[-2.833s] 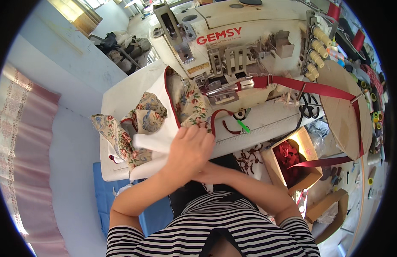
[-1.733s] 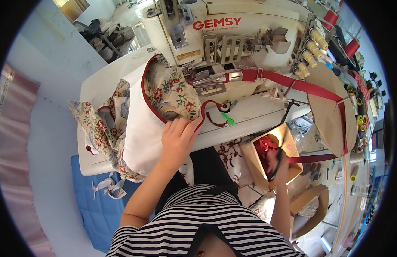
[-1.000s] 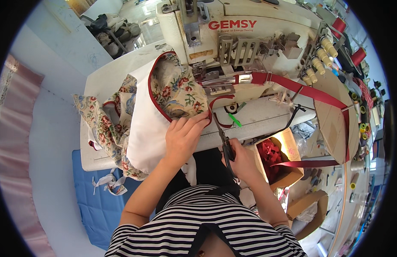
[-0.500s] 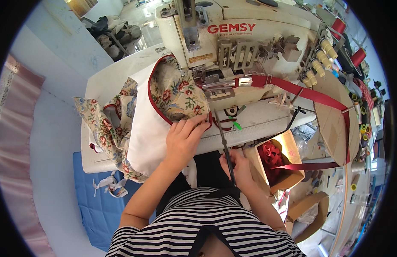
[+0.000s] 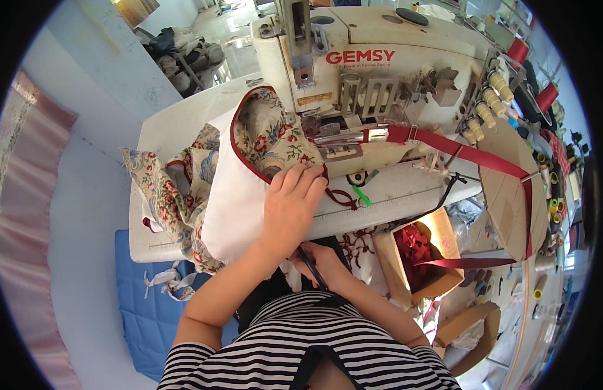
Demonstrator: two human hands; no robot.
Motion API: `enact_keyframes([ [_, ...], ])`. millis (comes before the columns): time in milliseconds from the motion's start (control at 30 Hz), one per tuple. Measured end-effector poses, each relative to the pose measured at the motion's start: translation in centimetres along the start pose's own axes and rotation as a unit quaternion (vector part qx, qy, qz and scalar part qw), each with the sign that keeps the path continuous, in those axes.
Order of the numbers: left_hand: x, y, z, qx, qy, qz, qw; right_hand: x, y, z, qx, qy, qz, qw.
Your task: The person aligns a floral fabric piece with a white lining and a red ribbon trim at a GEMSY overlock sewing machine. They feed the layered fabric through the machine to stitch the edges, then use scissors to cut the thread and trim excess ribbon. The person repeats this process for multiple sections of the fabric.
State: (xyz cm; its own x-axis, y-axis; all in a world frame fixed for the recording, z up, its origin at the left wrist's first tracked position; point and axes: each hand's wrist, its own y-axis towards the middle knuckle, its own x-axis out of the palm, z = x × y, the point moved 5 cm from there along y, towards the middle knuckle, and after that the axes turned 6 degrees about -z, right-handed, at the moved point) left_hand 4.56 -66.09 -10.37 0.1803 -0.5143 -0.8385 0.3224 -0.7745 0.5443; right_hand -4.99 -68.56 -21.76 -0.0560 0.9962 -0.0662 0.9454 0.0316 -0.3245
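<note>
My left hand lies on the edge of a fabric piece with a white outer side and a floral inside, bound in dark red tape. Its fingers are bent together over that bound edge; the thumb is hidden. Lower down, close to my lap, my right hand is closed around black-handled scissors. Their blades run up toward my left forearm and mostly cannot be seen. The fabric rests on the white table of a sewing machine, beside its needle area.
Red tape runs from the metal folder over a cardboard disc and down to a cardboard box holding red strips. A green-handled tool lies on the table. Thread cones stand at the right.
My right hand has drawn the scissors left and down, from beside the table edge to below my left wrist. My left hand stays on the bound edge. The whole view has shifted slightly.
</note>
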Motion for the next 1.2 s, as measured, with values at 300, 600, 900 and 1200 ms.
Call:
enact_keyframes([
  [300, 0.6, 2.0, -2.7, 0.016, 0.035, -0.023, 0.999, -0.1, -0.8, 0.9, 0.007, -0.017, 0.015, 1.0],
  [600, 0.3, 1.8, -3.5, 0.048, 0.031, 0.023, 0.998, -1.3, -3.1, 4.4, -0.011, -0.12, 0.054, 0.991],
  [900, 0.9, 0.9, -4.1, 0.033, -0.015, 0.046, 0.998, -8.8, -6.9, -0.1, -0.111, -0.274, 0.305, 0.905],
  [1200, 0.0, 2.0, -7.6, -0.118, -0.201, 0.104, 0.967, -11.6, -3.3, -6.1, -0.056, -0.51, 0.291, 0.808],
])
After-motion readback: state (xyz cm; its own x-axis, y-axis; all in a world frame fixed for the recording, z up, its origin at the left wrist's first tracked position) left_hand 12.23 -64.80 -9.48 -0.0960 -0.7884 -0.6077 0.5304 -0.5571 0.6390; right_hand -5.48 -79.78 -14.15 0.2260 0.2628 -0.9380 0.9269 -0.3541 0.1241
